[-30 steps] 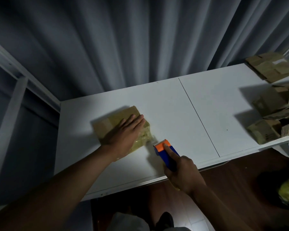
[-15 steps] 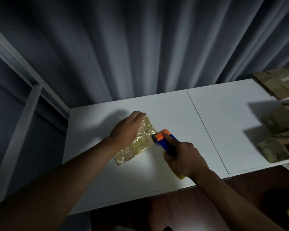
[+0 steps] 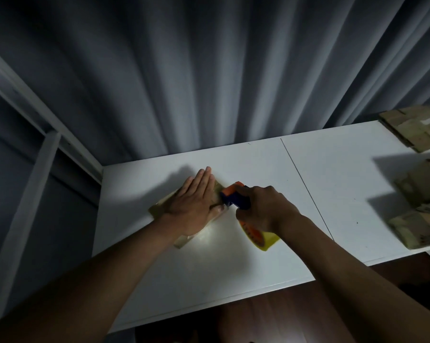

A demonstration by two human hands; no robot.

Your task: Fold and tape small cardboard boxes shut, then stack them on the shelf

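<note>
We see one small, flattened brown cardboard box (image 3: 162,206), glossy with clear tape, lying on the left half of a white counter (image 3: 337,184). Our left hand (image 3: 193,203) lies flat on top of it, fingers straight and pressed together, palm down, covering most of the box so that only its left corner and near edge show.

Just to the right, our right hand (image 3: 261,209) is curled around the handle of one blue and orange handheld tape dispenser (image 3: 230,194). The dispenser's orange front end touches the right edge of the box, beside the left hand's fingers. One yellow roll of tape (image 3: 261,237) on the dispenser shows below the right hand, near the counter.

Well apart, along the right edge of the view, a loose pile of brown cardboard boxes (image 3: 417,196) sits on the counter; we can make out about four, though the dim light and cropping keep us from an exact count.

The counter top is made of two white panels meeting at one thin dark seam (image 3: 305,189). Behind it hangs a grey pleated curtain (image 3: 209,75). On the left stands a white metal frame (image 3: 35,154). Below the counter's front edge, a dark reddish-brown wooden floor (image 3: 283,320) shows.
</note>
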